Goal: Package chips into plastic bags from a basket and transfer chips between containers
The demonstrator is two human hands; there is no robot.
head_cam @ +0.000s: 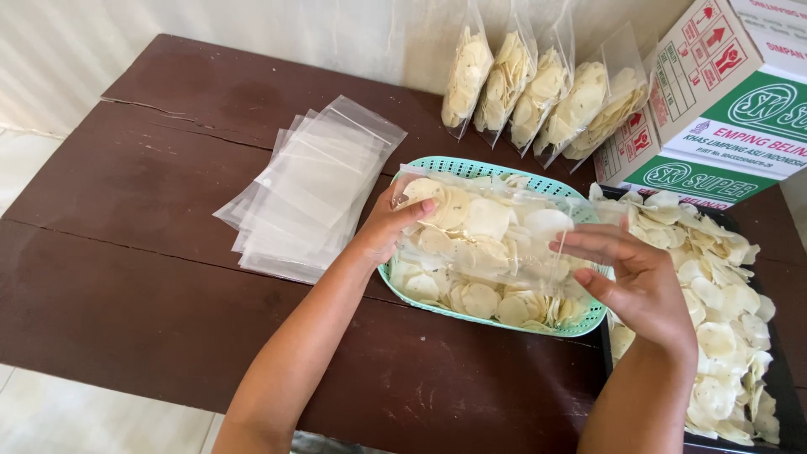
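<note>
Your left hand (388, 225) and right hand (626, 273) both pinch clear bag (483, 231) ends, level over basket (504, 324) so crackers (479, 298) stay in.

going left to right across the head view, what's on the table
stack of empty clear bags → left hand → clear bag of chips held over the green basket → right hand → black tray of chips

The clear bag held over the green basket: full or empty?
Partly filled. Pale round crackers show through the clear bag, held lying flat between the left hand and right hand over the green basket.
</note>
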